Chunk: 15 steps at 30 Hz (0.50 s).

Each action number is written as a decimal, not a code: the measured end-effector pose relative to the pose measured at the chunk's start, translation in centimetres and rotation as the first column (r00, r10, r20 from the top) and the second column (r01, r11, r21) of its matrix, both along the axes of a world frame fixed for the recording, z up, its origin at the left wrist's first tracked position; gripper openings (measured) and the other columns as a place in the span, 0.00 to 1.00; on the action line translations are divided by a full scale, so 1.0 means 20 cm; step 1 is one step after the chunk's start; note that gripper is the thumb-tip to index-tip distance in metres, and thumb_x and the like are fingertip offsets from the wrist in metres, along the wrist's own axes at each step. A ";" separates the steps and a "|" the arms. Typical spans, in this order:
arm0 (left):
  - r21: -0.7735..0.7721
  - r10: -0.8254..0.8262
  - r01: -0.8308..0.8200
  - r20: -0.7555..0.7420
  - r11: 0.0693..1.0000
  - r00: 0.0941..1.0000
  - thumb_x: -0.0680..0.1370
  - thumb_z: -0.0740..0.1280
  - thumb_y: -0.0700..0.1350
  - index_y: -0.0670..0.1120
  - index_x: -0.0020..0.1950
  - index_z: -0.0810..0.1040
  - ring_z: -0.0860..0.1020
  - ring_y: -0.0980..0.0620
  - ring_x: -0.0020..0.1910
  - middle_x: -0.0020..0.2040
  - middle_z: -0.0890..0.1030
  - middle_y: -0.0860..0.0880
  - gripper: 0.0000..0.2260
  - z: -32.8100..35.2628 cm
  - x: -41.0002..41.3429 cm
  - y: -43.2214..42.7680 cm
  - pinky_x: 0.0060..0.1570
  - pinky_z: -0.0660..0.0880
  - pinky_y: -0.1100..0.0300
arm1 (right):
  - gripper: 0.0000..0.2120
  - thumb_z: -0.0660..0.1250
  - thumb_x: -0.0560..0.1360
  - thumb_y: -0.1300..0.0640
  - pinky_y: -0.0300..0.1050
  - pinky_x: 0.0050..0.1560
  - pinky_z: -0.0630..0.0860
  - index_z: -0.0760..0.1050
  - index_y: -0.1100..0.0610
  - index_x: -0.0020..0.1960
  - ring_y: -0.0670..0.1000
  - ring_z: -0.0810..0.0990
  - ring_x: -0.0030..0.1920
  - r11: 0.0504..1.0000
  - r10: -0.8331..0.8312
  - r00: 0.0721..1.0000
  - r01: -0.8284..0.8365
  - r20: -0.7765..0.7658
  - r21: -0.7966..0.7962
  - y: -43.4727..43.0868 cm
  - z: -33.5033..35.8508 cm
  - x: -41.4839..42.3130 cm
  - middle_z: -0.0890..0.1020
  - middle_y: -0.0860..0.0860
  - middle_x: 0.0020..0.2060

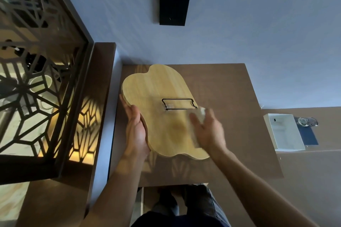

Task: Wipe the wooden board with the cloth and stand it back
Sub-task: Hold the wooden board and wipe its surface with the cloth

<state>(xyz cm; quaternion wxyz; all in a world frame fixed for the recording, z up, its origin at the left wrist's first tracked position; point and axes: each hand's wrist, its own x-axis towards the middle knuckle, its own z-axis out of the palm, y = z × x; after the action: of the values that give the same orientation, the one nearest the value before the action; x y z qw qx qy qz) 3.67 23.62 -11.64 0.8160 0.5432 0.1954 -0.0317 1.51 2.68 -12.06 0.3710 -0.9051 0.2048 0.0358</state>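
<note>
A pale wooden board [156, 101] with a wavy cloud-like outline lies tilted over the brown table [230, 86]. A black wire stand [178, 104] shows at the board's middle. My left hand [135, 131] grips the board's left edge, fingers along its rim. My right hand [207, 131] presses a whitish cloth [200, 114] against the board's right side; hand and cloth are motion-blurred.
A dark lattice screen [36, 79] stands at the left beside a brown ledge [96, 97]. A black square [173, 10] hangs on the blue wall. At the right sit a white box [284, 131], a blue mat [308, 135] and two glasses [307, 121].
</note>
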 end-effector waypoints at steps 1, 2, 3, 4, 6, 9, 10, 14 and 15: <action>-0.057 -0.001 0.002 0.022 0.998 1.000 0.84 0.59 0.65 0.75 0.82 0.52 0.72 0.49 0.77 0.84 0.64 0.58 0.28 0.00 -0.01 0.00 0.70 0.75 0.38 | 0.22 0.59 0.70 0.29 0.46 0.30 0.73 0.65 0.47 0.49 0.54 0.78 0.31 0.995 0.080 0.997 -0.082 0.020 0.062 0.15 0.06 0.00 0.81 0.48 0.32; -0.112 0.004 -0.001 0.028 0.994 1.000 0.84 0.62 0.64 0.75 0.82 0.55 0.75 0.47 0.76 0.83 0.67 0.56 0.28 0.00 -0.01 -0.01 0.67 0.79 0.39 | 0.22 0.58 0.70 0.28 0.44 0.28 0.72 0.63 0.45 0.48 0.52 0.77 0.30 0.979 0.187 0.981 -0.191 0.057 0.072 0.28 0.10 0.00 0.79 0.47 0.31; -0.150 0.011 -0.007 0.027 0.989 1.000 0.83 0.63 0.62 0.76 0.80 0.59 0.77 0.44 0.75 0.82 0.70 0.54 0.27 -0.01 -0.01 -0.01 0.65 0.81 0.38 | 0.21 0.57 0.71 0.27 0.44 0.27 0.71 0.62 0.44 0.47 0.51 0.77 0.30 0.956 0.281 0.955 -0.287 0.097 0.061 0.39 0.12 -0.02 0.79 0.46 0.32; -0.168 0.019 -0.013 0.033 0.986 0.999 0.83 0.64 0.61 0.76 0.79 0.61 0.77 0.43 0.75 0.81 0.72 0.52 0.26 -0.02 -0.01 -0.01 0.66 0.80 0.36 | 0.21 0.55 0.72 0.27 0.45 0.28 0.72 0.61 0.44 0.46 0.53 0.77 0.31 0.937 0.337 0.934 -0.345 0.121 0.049 0.45 0.12 -0.02 0.79 0.47 0.34; -0.173 0.027 -0.021 0.029 0.985 0.999 0.85 0.63 0.59 0.73 0.80 0.63 0.75 0.42 0.77 0.81 0.73 0.52 0.24 -0.04 0.00 0.00 0.73 0.72 0.34 | 0.21 0.54 0.73 0.27 0.49 0.31 0.75 0.61 0.45 0.47 0.60 0.79 0.35 0.937 0.345 0.935 -0.349 0.087 0.033 0.41 0.05 0.00 0.82 0.51 0.36; -0.102 0.017 -0.024 -0.066 0.995 0.998 0.75 0.67 0.69 0.74 0.81 0.62 0.71 0.44 0.79 0.81 0.71 0.55 0.34 -0.05 0.00 0.03 0.76 0.66 0.31 | 0.25 0.53 0.72 0.27 0.49 0.36 0.73 0.64 0.48 0.51 0.62 0.81 0.41 0.993 0.101 0.990 -0.107 -0.100 -0.058 0.07 -0.13 0.05 0.83 0.55 0.41; -0.067 0.012 -0.018 -0.083 0.998 0.996 0.71 0.69 0.73 0.76 0.79 0.62 0.71 0.45 0.79 0.81 0.71 0.56 0.37 -0.05 0.00 0.04 0.75 0.66 0.29 | 0.24 0.55 0.73 0.28 0.49 0.37 0.72 0.64 0.49 0.50 0.62 0.81 0.43 0.993 0.003 0.990 -0.019 -0.141 -0.115 -0.06 -0.19 0.06 0.84 0.56 0.44; -0.038 -0.035 0.033 -0.063 0.999 0.997 0.67 0.70 0.78 0.77 0.79 0.60 0.71 0.44 0.78 0.82 0.69 0.56 0.42 -0.02 0.00 0.02 0.73 0.68 0.27 | 0.18 0.59 0.75 0.35 0.50 0.38 0.76 0.64 0.50 0.48 0.58 0.77 0.36 0.952 -0.085 0.973 0.016 -0.215 -0.307 -0.36 -0.26 0.06 0.83 0.54 0.41; -0.037 -0.030 0.028 -0.058 0.999 0.998 0.66 0.70 0.78 0.76 0.79 0.59 0.70 0.44 0.79 0.82 0.69 0.56 0.43 -0.02 0.00 0.02 0.74 0.67 0.27 | 0.18 0.59 0.75 0.36 0.50 0.38 0.77 0.65 0.50 0.50 0.57 0.77 0.34 0.951 -0.070 0.976 0.004 -0.204 -0.310 -0.35 -0.23 0.07 0.82 0.53 0.39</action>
<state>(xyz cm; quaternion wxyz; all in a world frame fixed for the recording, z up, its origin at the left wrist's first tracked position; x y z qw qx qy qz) 3.65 23.95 -11.98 0.8189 0.5301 0.2106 -0.0631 3.00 -4.38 -16.74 0.2018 -0.9388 0.2633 0.0930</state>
